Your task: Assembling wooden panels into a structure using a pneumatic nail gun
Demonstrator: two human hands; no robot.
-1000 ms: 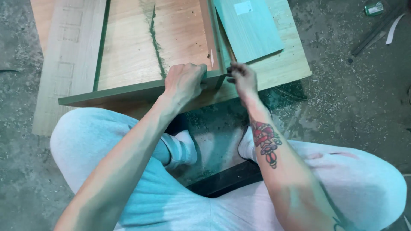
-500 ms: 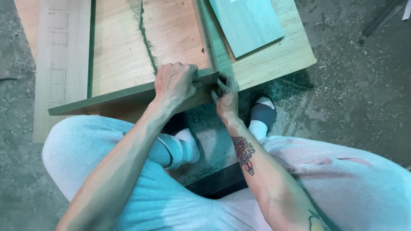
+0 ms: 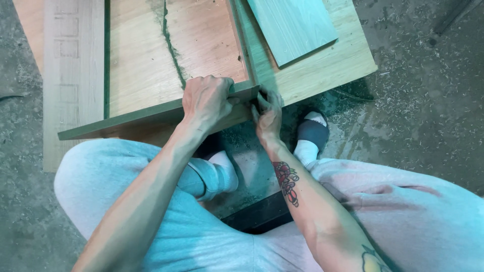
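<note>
My left hand (image 3: pixel 206 100) grips the near green-edged rail (image 3: pixel 121 121) of a shallow wooden frame, fingers curled over its top edge near the right corner. My right hand (image 3: pixel 267 113) presses against that same corner from the outer side, fingers pinched at the joint; whether it holds a small item is hidden. The frame's bottom panel (image 3: pixel 201 45) is light brown wood with a dark streak. A side rail (image 3: pixel 242 40) runs away from the corner.
A loose green-tinted board (image 3: pixel 292 27) lies tilted on a larger light wooden sheet (image 3: pixel 327 70). A pale plank (image 3: pixel 70 75) lies along the left. My knees, grey trousers and a dark slipper (image 3: pixel 312 132) sit below. Sawdust covers the concrete floor (image 3: pixel 428 100).
The view has shifted, and the frame corner sits lower and more central. My right hand moved from the rail's top to the outer side of the corner; my left hand keeps its grip.
</note>
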